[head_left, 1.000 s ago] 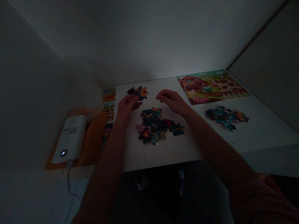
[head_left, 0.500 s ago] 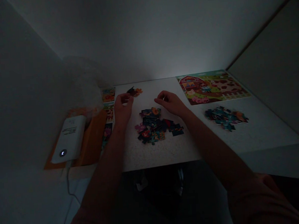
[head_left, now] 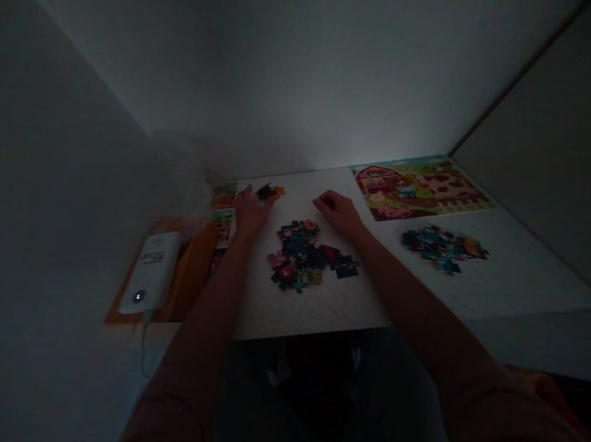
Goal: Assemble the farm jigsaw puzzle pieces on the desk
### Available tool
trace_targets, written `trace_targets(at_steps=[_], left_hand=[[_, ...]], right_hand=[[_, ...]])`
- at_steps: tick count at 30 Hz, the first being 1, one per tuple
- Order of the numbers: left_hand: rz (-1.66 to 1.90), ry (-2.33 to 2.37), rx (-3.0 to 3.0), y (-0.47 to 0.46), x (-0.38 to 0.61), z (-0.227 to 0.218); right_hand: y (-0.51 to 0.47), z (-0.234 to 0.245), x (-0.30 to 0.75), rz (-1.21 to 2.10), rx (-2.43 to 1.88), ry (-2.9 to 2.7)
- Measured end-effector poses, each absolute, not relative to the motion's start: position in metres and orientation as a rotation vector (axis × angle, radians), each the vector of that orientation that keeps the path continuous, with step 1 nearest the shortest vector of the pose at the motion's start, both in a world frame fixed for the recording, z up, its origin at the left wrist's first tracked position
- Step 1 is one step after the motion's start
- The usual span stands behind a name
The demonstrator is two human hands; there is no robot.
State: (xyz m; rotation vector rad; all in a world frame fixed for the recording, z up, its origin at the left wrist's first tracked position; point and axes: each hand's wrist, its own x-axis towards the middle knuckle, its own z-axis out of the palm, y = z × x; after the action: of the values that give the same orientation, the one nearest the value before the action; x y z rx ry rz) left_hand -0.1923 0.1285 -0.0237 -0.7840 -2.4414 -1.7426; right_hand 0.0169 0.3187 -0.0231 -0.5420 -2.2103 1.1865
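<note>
Pale walls (head_left: 276,75) stood dim | white table (head_left: 306,317) held puzzle pieces (head_left: 301,252), farm picture (head_left: 423,186) | left hand (head_left: 252,213): fingers were apart | right hand (head_left: 342,213): fingers curled, whether touching couldn't be told

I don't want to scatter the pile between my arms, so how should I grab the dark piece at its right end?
Probably pinch that dark piece by its near right corner, coming from the right: that corner faces bare white surface, while its left side meets the pile.
</note>
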Motion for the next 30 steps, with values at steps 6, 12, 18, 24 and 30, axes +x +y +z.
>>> trace_targets(at_steps=[6,12,18,24,30], left_hand=[[-1.700,-2.467,-0.829,0.137,-0.210,-0.019],[-1.798,-2.419,-0.760,0.116,-0.196,-0.023],[-2.202,-2.338,-0.730,0.112,-0.181,-0.013],[-2.500,-2.284,-0.841,0.117,-0.163,0.001],[-2.539,-2.305,-1.042,0.123,-0.142,0.003]], right_hand=[[0.320,-0.024,0.016,1.204,-0.526,-2.245],[0.323,-0.028,0.014,1.179,-0.519,-2.266],[0.324,-0.029,0.015,1.194,-0.528,-2.263],[0.316,-0.020,0.014,1.207,-0.431,-2.263],[0.309,-0.019,0.011,1.329,-0.294,-2.231]])
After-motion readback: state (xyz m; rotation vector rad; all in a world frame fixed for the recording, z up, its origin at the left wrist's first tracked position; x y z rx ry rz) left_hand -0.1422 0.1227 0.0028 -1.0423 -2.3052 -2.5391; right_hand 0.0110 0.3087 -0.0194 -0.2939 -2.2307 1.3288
